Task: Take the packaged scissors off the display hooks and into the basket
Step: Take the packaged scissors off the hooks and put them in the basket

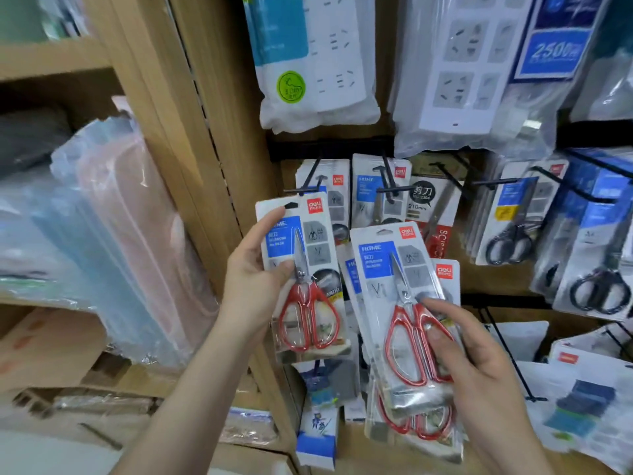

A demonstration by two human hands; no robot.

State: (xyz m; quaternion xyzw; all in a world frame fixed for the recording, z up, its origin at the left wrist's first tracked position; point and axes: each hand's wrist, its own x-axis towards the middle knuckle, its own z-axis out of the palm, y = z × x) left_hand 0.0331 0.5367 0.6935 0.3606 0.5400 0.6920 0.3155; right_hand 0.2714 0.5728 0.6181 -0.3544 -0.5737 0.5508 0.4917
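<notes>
A white card blister pack of red-handled scissors [308, 269] stands nearly upright, blades pointing up. It is off the hooks, and the left hand [251, 282] holds it at its left edge. A 2nd matching pack [387, 272], tilted slightly left, is gripped over its red handles by the right hand [479, 365]. A 3rd pack [416, 430] sits directly behind it in the same grip, lower, its red handles showing underneath. Each card carries a blue label and a red logo at the top corner. More packs [371, 197] hang on black display hooks [390, 192] behind. Black-handled scissors packs [510, 234] hang further right.
</notes>
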